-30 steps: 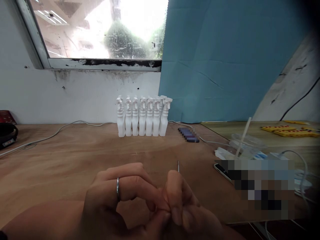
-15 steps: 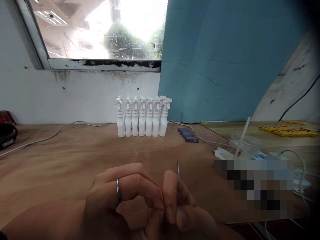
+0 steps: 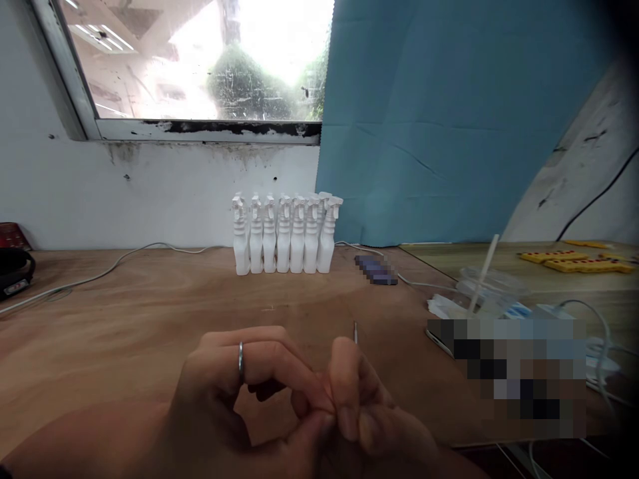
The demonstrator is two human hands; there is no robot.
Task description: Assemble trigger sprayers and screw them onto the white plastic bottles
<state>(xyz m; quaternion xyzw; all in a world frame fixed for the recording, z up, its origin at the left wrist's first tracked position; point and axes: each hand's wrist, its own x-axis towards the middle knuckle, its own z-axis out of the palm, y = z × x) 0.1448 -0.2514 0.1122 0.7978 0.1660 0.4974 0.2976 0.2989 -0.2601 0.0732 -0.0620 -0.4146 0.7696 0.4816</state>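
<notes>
Both my hands meet low in the middle of the view over a wooden table (image 3: 124, 319). My left hand (image 3: 234, 392), with a ring on one finger, is curled, its fingertips pinched against my right hand. My right hand (image 3: 364, 412) is closed round a thin metal pin-like tool (image 3: 355, 330) whose tip sticks up above the fingers. What the left fingertips pinch is too small to make out.
A row of several white spray bottles (image 3: 285, 233) stands at the back by the wall. A white cable (image 3: 100, 271) runs across the left. A dark device (image 3: 12, 269) sits at the far left edge. At right lie a clear plastic lid with a stick (image 3: 486, 283), more cables and yellow parts (image 3: 579, 261).
My left fingers have curled a little tighter and shifted slightly right. The right hand and the thin tool stay almost in place.
</notes>
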